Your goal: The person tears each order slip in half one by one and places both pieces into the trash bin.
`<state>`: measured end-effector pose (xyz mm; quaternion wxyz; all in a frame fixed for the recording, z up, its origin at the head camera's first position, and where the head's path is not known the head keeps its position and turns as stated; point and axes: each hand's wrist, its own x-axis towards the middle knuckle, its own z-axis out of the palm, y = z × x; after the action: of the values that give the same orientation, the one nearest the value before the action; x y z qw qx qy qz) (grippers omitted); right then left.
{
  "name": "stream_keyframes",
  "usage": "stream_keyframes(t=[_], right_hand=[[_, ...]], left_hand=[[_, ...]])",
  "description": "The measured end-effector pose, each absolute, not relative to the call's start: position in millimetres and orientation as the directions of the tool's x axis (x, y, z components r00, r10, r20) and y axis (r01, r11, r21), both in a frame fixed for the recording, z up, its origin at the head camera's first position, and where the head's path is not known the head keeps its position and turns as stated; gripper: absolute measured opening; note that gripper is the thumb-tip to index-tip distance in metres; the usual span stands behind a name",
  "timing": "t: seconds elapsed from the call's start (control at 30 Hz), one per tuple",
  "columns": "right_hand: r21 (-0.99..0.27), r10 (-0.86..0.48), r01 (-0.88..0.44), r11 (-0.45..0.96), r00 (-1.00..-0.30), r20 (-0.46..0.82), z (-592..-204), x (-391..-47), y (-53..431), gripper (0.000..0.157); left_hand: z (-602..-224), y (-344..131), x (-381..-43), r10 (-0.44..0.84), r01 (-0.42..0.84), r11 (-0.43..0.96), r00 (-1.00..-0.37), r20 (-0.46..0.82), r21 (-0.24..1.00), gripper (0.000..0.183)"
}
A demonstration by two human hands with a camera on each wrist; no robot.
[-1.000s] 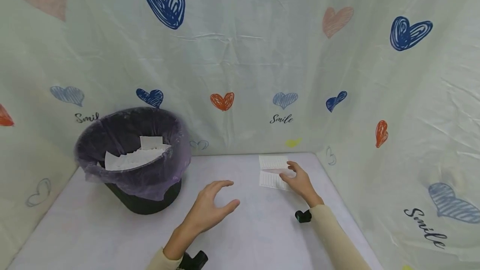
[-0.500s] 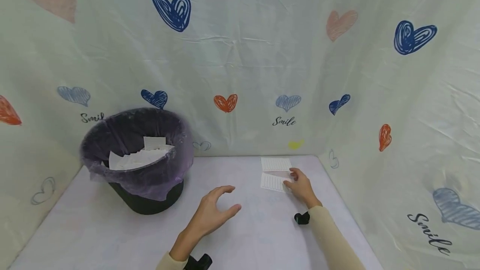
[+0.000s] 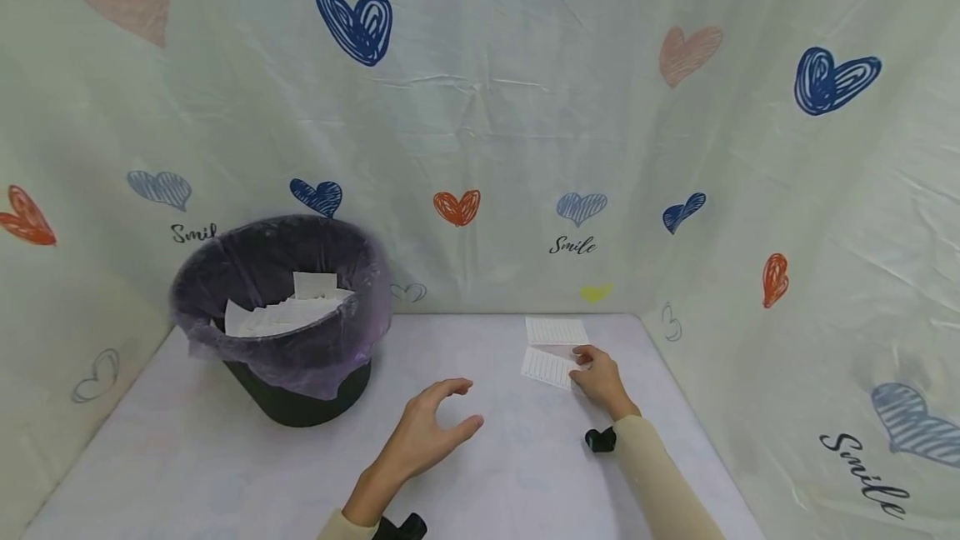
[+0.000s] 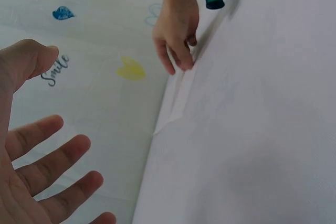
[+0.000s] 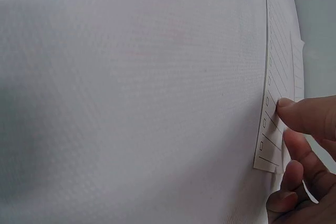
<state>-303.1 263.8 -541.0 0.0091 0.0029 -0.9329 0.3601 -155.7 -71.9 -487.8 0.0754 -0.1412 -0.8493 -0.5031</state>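
Note:
My right hand (image 3: 600, 382) pinches the right end of a ruled paper sheet (image 3: 546, 367) at the back right of the table. The right wrist view shows the thumb (image 5: 299, 113) on the sheet's printed face, with lines and small boxes, and the other fingers curled behind its edge. Just beyond lies a second ruled sheet (image 3: 557, 331), flat near the table's back edge. My left hand (image 3: 423, 432) hovers over the middle of the table, holding nothing. Its thumb and fingers are spread apart, as the left wrist view also shows.
A dark bin (image 3: 292, 397) with a purple plastic liner (image 3: 352, 357) stands at the left, with white paper pieces (image 3: 281, 317) inside. A curtain (image 3: 480, 132) printed with hearts rises behind the white table (image 3: 480, 490) and along its sides.
My right hand has drawn slightly toward me, and the near sheet has turned at an angle to the far one. The left hand keeps its spread pose. The head view has shifted a little.

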Motion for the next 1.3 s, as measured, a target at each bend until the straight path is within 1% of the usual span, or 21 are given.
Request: stream_keyframes(t=[0.13,0.47,0.63,0.73,0.87,1.3], right_hand=[[-0.664,0.017,-0.001,0.748,-1.000,0.021,-540.9,-302.6,262.7,0.038],[-0.641,0.023,0.016,0.767,-1.000,0.002,-541.8,-304.0,264.3,0.041],[-0.641,0.019,0.026,0.767,-1.000,-0.018,-542.3,-306.3,264.3,0.035],[-0.647,-0.003,0.021,0.763,-0.999,-0.037,-540.5,-306.2,261.4,0.031],[-0.634,-0.032,0.004,0.773,-0.998,-0.046,-540.1,-304.9,256.2,0.033],[-0.698,-0.100,-0.112,0.708,-0.993,0.058,-532.0,-287.9,223.0,0.026]], left_hand=[[-488.6,-71.2,-154.7,0.168,0.314,0.448,-0.949,0.266,0.837,0.052],[-493.0,-69.7,-153.5,0.174,0.309,0.445,-0.951,0.257,0.840,0.048],[-494.4,-69.3,-154.2,0.177,0.307,0.449,-0.951,0.253,0.839,0.049],[-495.2,-69.7,-153.9,0.174,0.298,0.451,-0.954,0.244,0.841,0.049],[-496.8,-69.6,-154.3,0.173,0.292,0.460,-0.956,0.238,0.839,0.048],[-504.6,-67.9,-159.9,0.160,0.295,0.473,-0.955,0.248,0.830,0.044]])
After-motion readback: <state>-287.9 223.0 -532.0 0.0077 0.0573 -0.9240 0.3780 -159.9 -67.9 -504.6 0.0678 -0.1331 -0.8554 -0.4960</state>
